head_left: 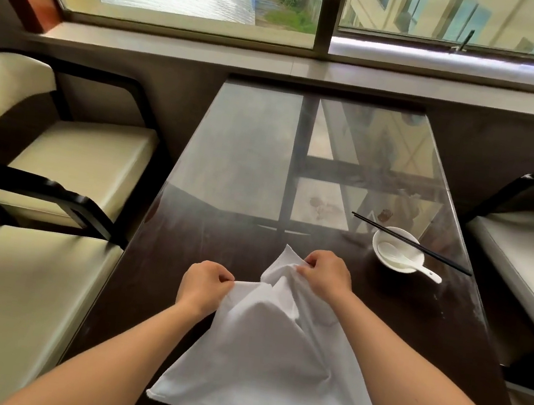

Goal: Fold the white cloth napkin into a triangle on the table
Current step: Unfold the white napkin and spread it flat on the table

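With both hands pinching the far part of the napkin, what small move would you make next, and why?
Probably draw the two pinched spots apart and lower them to the table. The left hand and right hand grip the napkin at its far part, where it bunches in raised wrinkles, while the near edge lies flat. Tension should smooth it before creasing.

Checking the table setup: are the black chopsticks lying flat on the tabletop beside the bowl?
No, the chopsticks rest across the rim of the white bowl, which also holds a white spoon.
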